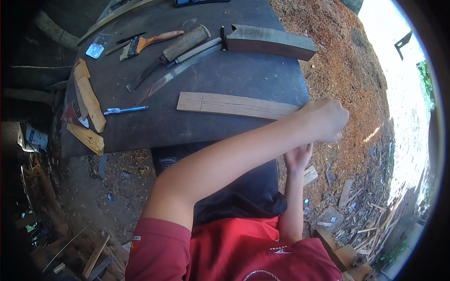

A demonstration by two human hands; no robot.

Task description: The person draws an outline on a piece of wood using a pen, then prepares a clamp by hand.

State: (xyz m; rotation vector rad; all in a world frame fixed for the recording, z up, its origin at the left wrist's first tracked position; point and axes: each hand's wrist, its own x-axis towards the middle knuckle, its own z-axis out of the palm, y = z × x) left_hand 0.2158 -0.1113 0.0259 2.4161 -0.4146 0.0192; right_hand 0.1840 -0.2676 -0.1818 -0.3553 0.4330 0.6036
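Note:
My left arm reaches across to the right, and my left hand (327,119) is closed in a fist beyond the table's right edge; what it holds, if anything, is hidden. Just below its wrist is my right hand (298,157), palm partly showing, its fingers mostly covered by my left forearm. A flat light wooden strip (234,104) with pencil lines lies on the dark table (140,133). The strip's right end passes behind my left wrist, so contact with either hand cannot be made out.
On the table are a blue pen (125,110), a brush (157,39), a wooden mallet or handle (186,43), chisel-like tools (180,69), a thick wooden block (269,43) and wood pieces (89,96). Sawdust (347,70) and scraps (346,193) cover the ground at right.

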